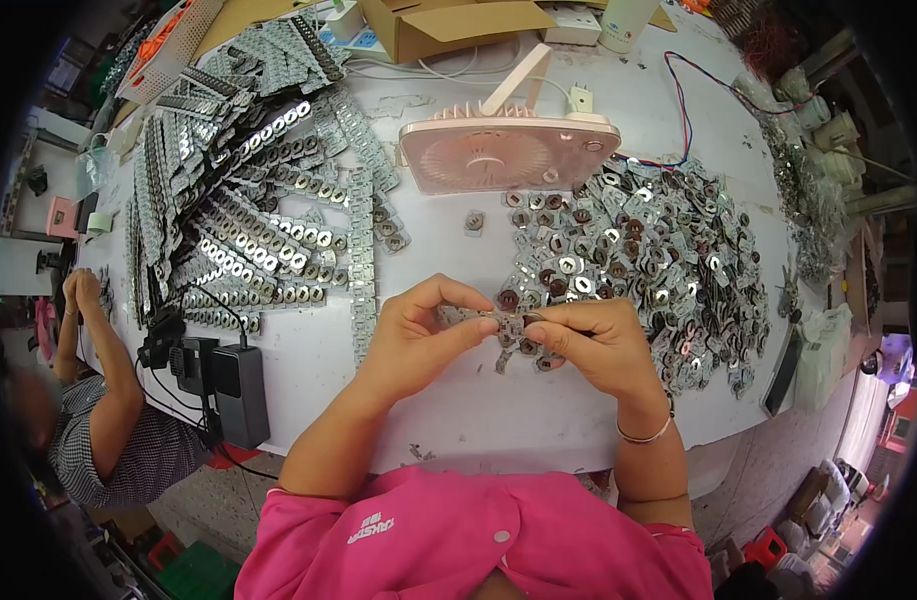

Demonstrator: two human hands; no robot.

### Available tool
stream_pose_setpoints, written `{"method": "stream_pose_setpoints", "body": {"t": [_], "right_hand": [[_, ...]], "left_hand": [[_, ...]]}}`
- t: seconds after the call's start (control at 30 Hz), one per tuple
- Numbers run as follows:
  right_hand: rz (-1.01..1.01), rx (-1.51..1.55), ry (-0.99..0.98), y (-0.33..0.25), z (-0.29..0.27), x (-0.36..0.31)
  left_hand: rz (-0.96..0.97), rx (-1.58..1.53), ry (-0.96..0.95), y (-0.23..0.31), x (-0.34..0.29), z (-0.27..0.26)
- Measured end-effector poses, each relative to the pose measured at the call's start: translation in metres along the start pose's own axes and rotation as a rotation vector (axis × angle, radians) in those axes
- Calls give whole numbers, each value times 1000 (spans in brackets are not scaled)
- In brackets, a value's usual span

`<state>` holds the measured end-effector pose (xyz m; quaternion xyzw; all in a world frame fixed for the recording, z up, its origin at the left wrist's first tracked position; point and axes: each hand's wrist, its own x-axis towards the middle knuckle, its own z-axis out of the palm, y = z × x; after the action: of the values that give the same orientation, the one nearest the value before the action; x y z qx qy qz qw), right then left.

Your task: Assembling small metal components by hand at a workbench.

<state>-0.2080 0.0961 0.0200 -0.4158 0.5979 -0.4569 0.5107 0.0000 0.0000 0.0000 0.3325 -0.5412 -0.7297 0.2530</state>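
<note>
Over the near middle of the white table, my left hand (408, 340) pinches thumb against forefinger on the left end of a short strip of small clear packets (513, 325). My right hand (608, 350), a bracelet at its wrist, pinches the strip's right end, where a dark round piece shows at the fingertips. What kind of piece it is I cannot tell. Just beyond my right hand spreads a heap of loose clear packets (668, 260) with round silver and dark brown metal pieces. Left of my left hand lie piled long strips of similar packets (268, 230).
A pink fan (498, 155) stands beyond my hands. Behind it is an open cardboard box (458, 30). One packet (473, 222) lies apart. Black devices with cables (240, 395) sit at the left edge. A co-worker (118, 420) is seated at far left.
</note>
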Motion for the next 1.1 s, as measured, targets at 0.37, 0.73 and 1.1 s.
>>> {"method": "stream_pose_setpoints", "body": {"t": [0.37,0.73,1.1], "right_hand": [[-133,74,-111,13,11,0],[51,207,40,4,22,-2],[62,197,112,11,26,-1]], "left_hand": [[-170,-201,-141,2,2,-7],[512,303,48,-2,2,13],[495,291,70,-8,1,18]]}}
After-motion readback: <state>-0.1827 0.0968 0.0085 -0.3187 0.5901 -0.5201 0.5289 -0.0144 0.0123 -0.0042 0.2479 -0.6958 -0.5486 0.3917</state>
